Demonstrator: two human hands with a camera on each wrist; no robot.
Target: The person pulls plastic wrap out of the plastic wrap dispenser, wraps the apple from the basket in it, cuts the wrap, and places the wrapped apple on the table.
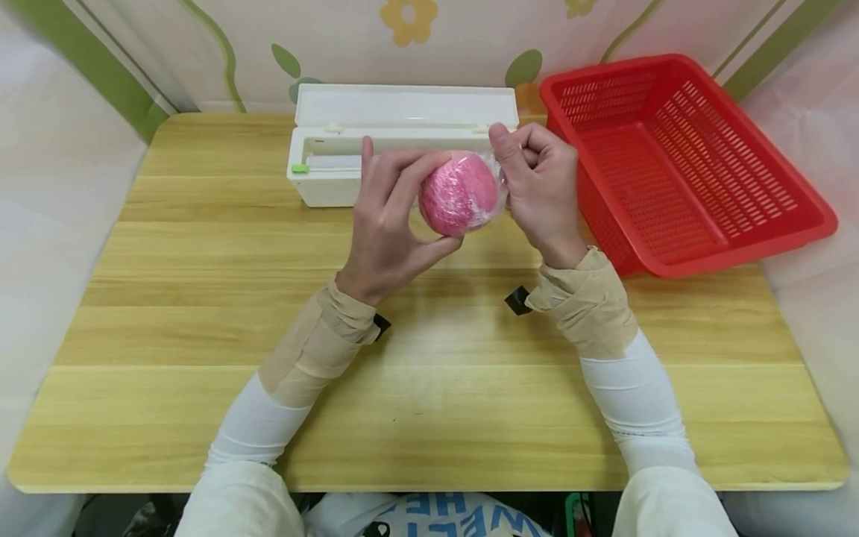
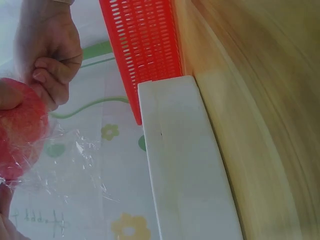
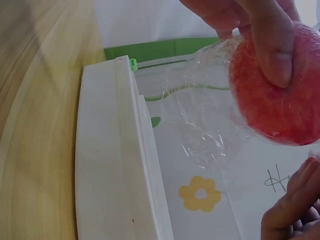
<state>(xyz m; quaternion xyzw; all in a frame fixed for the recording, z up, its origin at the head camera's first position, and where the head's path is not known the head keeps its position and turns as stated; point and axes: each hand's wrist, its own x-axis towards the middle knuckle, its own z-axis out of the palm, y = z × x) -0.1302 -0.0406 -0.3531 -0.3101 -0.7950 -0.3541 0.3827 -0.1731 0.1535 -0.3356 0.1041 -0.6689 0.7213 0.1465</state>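
Note:
A round, pinkish-red apple (image 1: 456, 195) is held above the table, wrapped in clear cling film (image 3: 200, 120). My left hand (image 1: 389, 212) grips it from the left, thumb below and fingers over the top. On the other side my right hand (image 1: 545, 186) has curled fingers and pinches film at the apple's right edge. Loose film hangs off the apple in both wrist views. Behind the hands stands a white cling film box (image 1: 329, 192) with its lid up; a pale roll and a green tab show inside.
A red perforated plastic basket (image 1: 684, 246) stands at the right, tilted and close to my right hand. The wooden table (image 1: 201, 298) runs to a patterned curtain (image 1: 463, 45) behind the box.

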